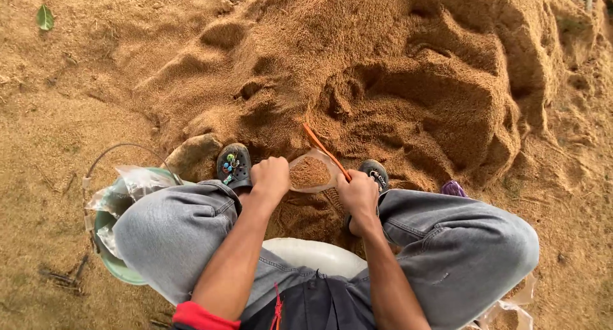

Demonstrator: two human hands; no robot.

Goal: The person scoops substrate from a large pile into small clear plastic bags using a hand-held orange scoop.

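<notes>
We see one small clear bag (310,172) part-filled with brown husk, between two dark clogs, just below the one big husk heap (383,68). Our left hand (271,178) is closed on the bag's left edge; our right hand (357,196) grips its right edge along with one orange stick (325,152). Left of the bag sits one green bucket (118,266).

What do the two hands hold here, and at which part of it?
Both hold one small clear bag of brown material: left hand and right hand grip opposite sides of its open rim. The right also holds an orange strip.
</notes>
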